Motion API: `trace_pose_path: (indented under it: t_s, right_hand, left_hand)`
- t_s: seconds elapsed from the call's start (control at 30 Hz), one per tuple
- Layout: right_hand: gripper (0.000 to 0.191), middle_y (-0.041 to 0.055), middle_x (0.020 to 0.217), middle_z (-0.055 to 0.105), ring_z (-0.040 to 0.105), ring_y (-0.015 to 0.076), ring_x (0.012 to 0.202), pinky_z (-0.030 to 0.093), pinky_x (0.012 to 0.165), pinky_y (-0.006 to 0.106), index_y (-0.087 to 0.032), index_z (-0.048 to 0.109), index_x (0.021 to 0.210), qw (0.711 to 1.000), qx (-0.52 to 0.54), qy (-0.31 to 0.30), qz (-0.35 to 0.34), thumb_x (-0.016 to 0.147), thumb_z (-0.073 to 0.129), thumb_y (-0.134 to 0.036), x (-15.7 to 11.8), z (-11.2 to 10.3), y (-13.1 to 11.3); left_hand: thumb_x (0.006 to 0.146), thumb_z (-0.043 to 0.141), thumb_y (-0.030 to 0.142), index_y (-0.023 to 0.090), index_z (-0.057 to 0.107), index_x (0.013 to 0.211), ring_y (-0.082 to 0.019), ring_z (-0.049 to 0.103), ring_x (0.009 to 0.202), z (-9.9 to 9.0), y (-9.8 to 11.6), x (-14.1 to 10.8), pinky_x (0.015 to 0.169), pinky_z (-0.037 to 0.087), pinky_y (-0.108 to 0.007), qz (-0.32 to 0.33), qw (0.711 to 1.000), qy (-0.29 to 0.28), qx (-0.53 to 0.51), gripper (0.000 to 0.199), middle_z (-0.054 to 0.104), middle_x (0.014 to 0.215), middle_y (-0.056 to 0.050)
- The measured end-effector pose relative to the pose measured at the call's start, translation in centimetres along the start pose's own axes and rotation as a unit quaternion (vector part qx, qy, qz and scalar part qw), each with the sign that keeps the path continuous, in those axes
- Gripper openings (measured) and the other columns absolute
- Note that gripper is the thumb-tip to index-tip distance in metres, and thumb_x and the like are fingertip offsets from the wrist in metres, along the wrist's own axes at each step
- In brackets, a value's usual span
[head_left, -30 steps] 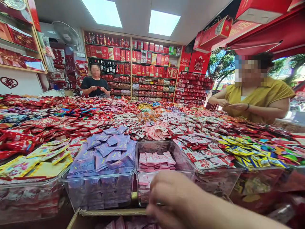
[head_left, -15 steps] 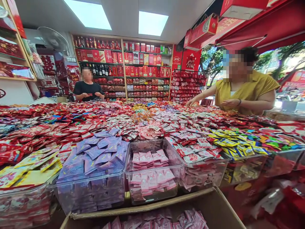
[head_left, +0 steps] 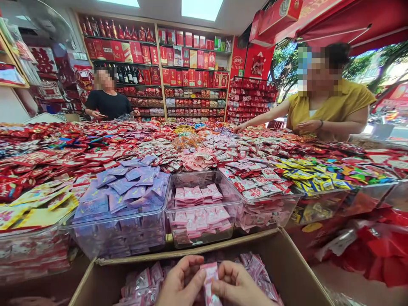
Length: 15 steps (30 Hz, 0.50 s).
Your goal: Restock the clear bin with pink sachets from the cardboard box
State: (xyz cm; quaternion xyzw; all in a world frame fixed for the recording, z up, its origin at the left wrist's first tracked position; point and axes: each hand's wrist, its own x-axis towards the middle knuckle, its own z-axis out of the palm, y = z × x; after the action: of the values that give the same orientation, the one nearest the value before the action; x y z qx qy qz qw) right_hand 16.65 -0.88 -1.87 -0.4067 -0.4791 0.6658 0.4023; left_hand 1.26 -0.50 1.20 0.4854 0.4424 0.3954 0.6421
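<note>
Both hands are over an open cardboard box [head_left: 296,263] at the bottom of the view. Between my left hand [head_left: 185,280] and my right hand [head_left: 237,282] is a small pink packet [head_left: 210,280], upright, pinched by the fingers of each. Beneath them, many pink packets [head_left: 143,282] lie in the box, partly hidden by my hands. Just beyond the box stands a clear plastic bin [head_left: 204,236], partly filled with rows of similar pink packets [head_left: 197,193].
Left of that bin is one heaped with purple packets [head_left: 130,182]; right of it, one with red-and-white packets [head_left: 258,178]. Yellow packets [head_left: 47,208] fill the far-left bin. Across the display, a person in yellow [head_left: 331,106] reaches into the packets; another in black [head_left: 108,104] stands behind.
My hands have come into view at the bottom, holding a pink packet over the box. The view has tilted downward. The person in yellow has reached further left.
</note>
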Motion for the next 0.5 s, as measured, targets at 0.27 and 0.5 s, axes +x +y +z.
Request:
trace_pose_path:
  t_s: [0.27, 0.5]
  right_hand:
    - [0.032, -0.0043, 0.048, 0.049, 0.041, 0.0047, 0.040, 0.029, 0.042, 0.018, -0.013, 0.045, 0.061, 0.994, 0.086, 0.062, 0.025, 0.061, 0.064, -0.040, -1.7, 0.1, -1.9]
    - [0.031, 0.0018, 0.065, 0.059, 0.053, 0.0080, 0.051, 0.040, 0.048, 0.020, -0.011, 0.053, 0.078, 0.992, 0.115, 0.007, 0.043, 0.059, 0.068, -0.029, -1.9, 0.0, -1.7]
  left_hand:
    - [0.063, 0.065, 0.023, 0.011, 0.052, 0.094, -0.011, 0.052, 0.061, 1.0, 0.0, -1.0, 0.057, 0.037, -0.024, -0.062, 0.992, -0.113, 0.007, 0.035, 0.061, 0.070, -0.002]
    - [0.065, 0.064, 0.023, 0.010, 0.052, 0.091, -0.008, 0.048, 0.050, 0.8, -0.3, -1.0, 0.048, 0.034, -0.021, -0.056, 0.994, -0.096, -0.007, 0.031, 0.058, 0.058, 0.001]
